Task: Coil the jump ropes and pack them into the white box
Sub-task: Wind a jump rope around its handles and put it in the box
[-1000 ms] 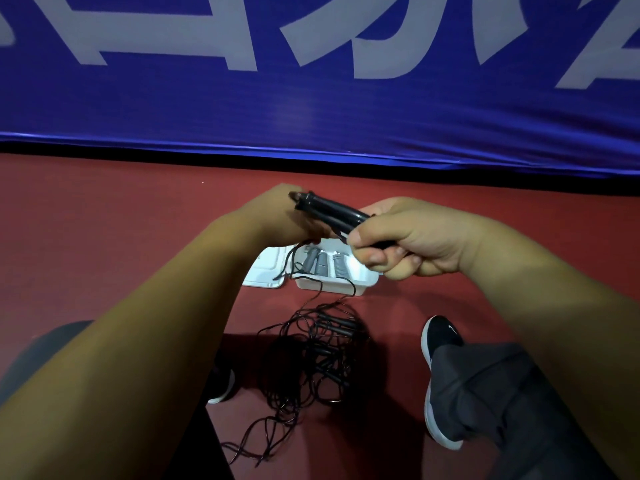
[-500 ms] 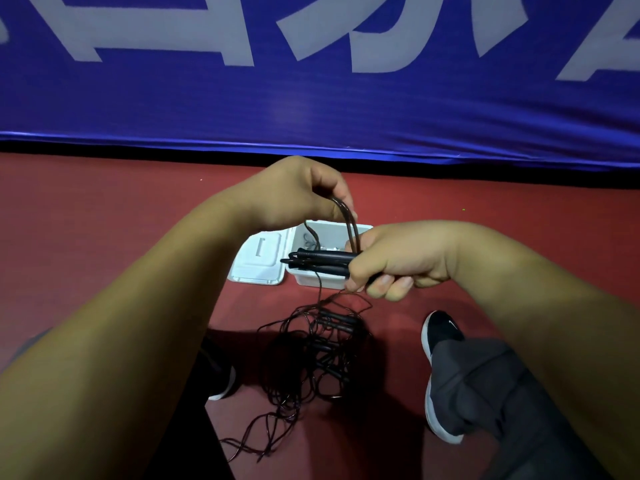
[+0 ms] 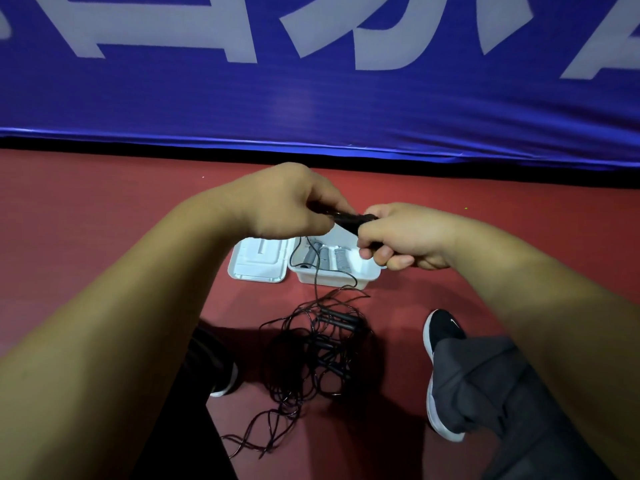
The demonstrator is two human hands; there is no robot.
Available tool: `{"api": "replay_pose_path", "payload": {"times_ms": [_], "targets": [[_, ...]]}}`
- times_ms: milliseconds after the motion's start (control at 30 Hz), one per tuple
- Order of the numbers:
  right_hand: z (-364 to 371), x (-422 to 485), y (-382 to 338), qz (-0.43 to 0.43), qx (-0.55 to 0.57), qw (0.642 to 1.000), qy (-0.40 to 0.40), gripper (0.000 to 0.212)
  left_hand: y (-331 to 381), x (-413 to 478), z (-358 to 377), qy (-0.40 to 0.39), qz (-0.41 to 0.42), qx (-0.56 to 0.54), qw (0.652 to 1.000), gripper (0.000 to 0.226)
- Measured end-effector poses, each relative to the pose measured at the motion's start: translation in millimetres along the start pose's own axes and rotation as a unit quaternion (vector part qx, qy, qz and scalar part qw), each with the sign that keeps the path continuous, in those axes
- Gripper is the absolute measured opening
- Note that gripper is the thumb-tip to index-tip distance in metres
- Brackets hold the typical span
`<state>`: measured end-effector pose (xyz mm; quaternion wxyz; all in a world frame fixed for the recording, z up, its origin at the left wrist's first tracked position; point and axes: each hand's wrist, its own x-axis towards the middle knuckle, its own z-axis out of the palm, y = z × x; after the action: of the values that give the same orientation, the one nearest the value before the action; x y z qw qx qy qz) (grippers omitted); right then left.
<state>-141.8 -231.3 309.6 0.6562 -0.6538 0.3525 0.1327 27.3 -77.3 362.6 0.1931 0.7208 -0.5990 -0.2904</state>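
Note:
My right hand [image 3: 405, 237] grips the black handles of a jump rope [image 3: 348, 220] held above the white box [image 3: 332, 277]. My left hand [image 3: 287, 202] pinches the same handles and cord from the left. A thin black cord [image 3: 317, 271] hangs from them down past the box to a tangled pile of black jump ropes [image 3: 318, 355] on the red floor. Inside the open box lie grey handles [image 3: 323, 258].
The box's white lid [image 3: 258, 261] lies open flat to the left of the box. My shoes [image 3: 441, 334] and dark trouser legs flank the rope pile. A blue banner [image 3: 311, 98] with white letters stands behind the red floor.
Both hands have risen and come together again over the box. The left hand, which was lifted above the handles with the cord, now meets the handles at the right hand.

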Motion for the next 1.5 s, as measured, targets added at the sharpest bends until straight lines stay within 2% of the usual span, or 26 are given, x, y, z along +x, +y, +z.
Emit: {"api": "replay_pose_path", "payload": {"times_ms": [67,167,300,433,467,500,567,633,733,800,867,900,1033,1200,1333,1367,1500], "targets": [[-1,1,-2,-0.02,0.016,1.0,0.017,0.019,-1,-2,1,0.003,-0.018,0.029,0.999,0.03],[0,3,-5,-0.049,0.049,0.997,0.04,0.018,0,-2,5,-0.003,-0.066,0.061,0.996,0.005],[2,4,-9,-0.078,0.129,0.988,0.036,0.017,-1,5,17,-0.015,-0.178,0.055,0.982,0.027],[4,0,-15,-0.105,0.206,0.973,0.009,0.013,3,12,27,0.03,-0.242,-0.084,0.966,0.039],[3,-1,-18,-0.116,0.225,0.968,0.006,0.008,2,13,27,0.049,-0.238,-0.115,0.963,0.041],[2,-3,-21,-0.124,0.245,0.962,0.002,0.013,2,15,26,0.071,-0.225,-0.138,0.962,0.041],[-1,-5,-25,-0.128,0.292,0.948,-0.001,0.038,2,15,21,0.114,-0.181,-0.189,0.958,0.037],[-5,-6,-28,-0.127,0.327,0.937,0.012,0.048,4,13,15,0.137,-0.132,-0.278,0.941,0.028],[-8,-8,-30,-0.131,0.343,0.93,0.013,0.045,7,11,8,0.144,-0.065,-0.368,0.916,0.024],[-10,-8,-32,-0.132,0.35,0.927,0.011,0.041,9,11,6,0.144,-0.033,-0.38,0.913,0.035],[-12,-10,-34,-0.132,0.354,0.926,0.011,0.04,10,11,3,0.125,-0.035,-0.42,0.898,0.047],[-13,-10,-34,-0.133,0.355,0.925,0.013,0.041,8,11,2,0.115,-0.036,-0.42,0.9,0.047],[-18,-15,-37,-0.133,0.348,0.928,0.022,0.031,5,2,0,0.065,-0.056,-0.286,0.954,0.023],[-16,-24,-39,-0.134,0.313,0.94,-0.006,0.022,9,-3,-3,0.036,-0.128,-0.267,0.955,0.014],[-12,-31,-42,-0.156,0.299,0.941,-0.008,0.022,17,-4,-9,0.075,-0.143,-0.154,0.975,0.006],[-12,-32,-43,-0.161,0.298,0.941,-0.006,0.022,18,-4,-9,0.09,-0.148,-0.134,0.976,0.006],[-14,-38,-47,-0.187,0.302,0.935,-0.003,0.023,24,-6,-5,0.142,-0.175,-0.138,0.964,0.036]]}}
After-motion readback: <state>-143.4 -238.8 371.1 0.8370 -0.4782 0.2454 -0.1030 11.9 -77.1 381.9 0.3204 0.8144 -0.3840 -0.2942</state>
